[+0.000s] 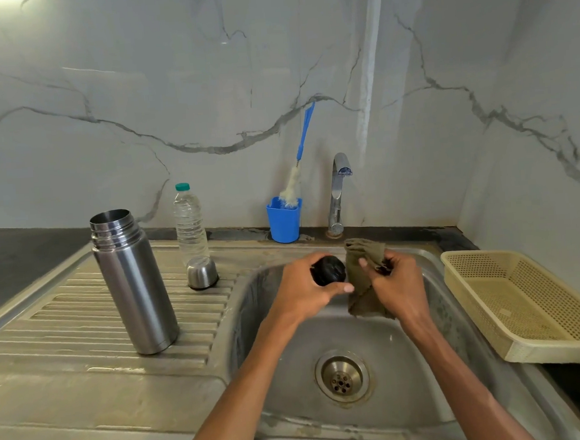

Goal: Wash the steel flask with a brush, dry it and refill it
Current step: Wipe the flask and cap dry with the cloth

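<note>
The steel flask (133,282) stands upright and uncapped on the ribbed drainboard (66,325), left of the sink basin (358,335). Its steel cup lid (202,272) sits upside down beside it. Over the basin, my left hand (303,287) grips the black inner stopper (328,270). My right hand (396,281) holds a crumpled olive cloth (364,276) right next to the stopper. The bottle brush (295,174) with a blue handle stands in a blue cup (283,222) at the back. A clear plastic water bottle (189,223) with a green cap stands behind the lid.
A chrome tap (340,192) rises behind the basin, with no water visibly running. A cream plastic basket (528,306) lies on the counter to the right. The drain (342,377) sits in the basin floor. Marble wall closes the back and right.
</note>
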